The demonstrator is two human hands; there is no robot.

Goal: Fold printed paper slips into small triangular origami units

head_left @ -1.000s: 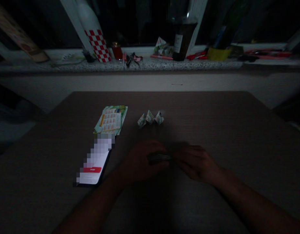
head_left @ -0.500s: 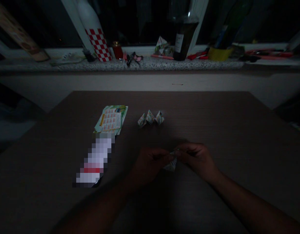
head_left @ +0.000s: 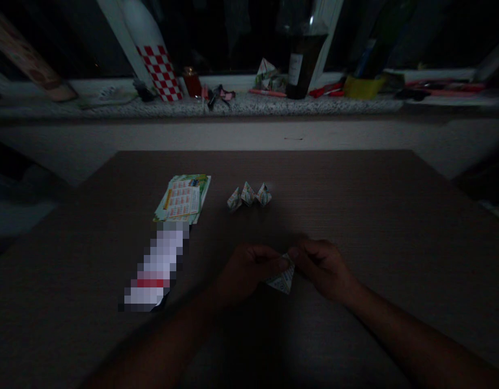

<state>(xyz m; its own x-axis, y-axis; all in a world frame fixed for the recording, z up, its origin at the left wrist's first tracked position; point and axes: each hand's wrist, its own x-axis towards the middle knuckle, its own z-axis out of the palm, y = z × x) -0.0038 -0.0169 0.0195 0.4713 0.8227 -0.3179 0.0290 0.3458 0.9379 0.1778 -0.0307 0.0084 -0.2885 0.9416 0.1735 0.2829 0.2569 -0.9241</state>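
Between my hands is a small folded piece of printed paper (head_left: 284, 282), its lower point directed towards me. My left hand (head_left: 249, 270) pinches it, with the thumb lying on its upper part. Thumb and fingers of my right hand (head_left: 320, 265) are pinched together at its upper right edge. Several small folded paper shapes stand further back: a left one (head_left: 234, 200), a middle one (head_left: 247, 194) and a right one (head_left: 264, 195). Left of them lies a stack of printed sheets (head_left: 182, 197). The dim light hides the finer folds.
A blurred-out phone-like object (head_left: 160, 270) lies left of my hands on the dark table (head_left: 354, 183). Behind, the stone windowsill (head_left: 249, 108) holds a red-and-white checkered bottle (head_left: 160, 70), a dark bottle (head_left: 304, 65), a yellow holder (head_left: 363, 87) and pens.
The folded paper now shows more of its surface below my left thumb, its point nearer to me. My right fingertips have shifted slightly along its upper edge. The view has shifted slightly.
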